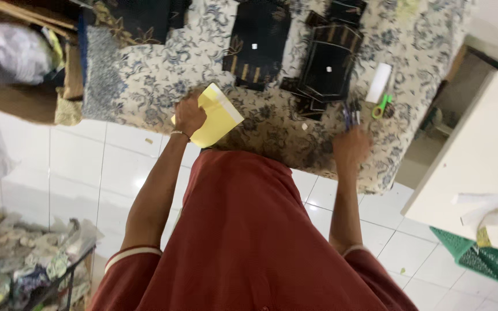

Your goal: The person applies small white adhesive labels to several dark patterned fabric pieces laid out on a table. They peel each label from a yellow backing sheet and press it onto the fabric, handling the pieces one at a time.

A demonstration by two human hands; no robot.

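Paper, a yellow sheet (217,118), sits pinched in my left hand (189,115) at the floral-covered table's (162,69) near edge; my right hand (350,147) blurs near pens (350,115), grip unclear.

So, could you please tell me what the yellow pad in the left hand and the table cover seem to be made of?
The yellow rectangular pad in the left hand looks like matte paper: flat, sharp-cornered, with a pale strip along one edge. The cream floral table cover looks like woven cloth, probably cotton, draping softly over the edge.
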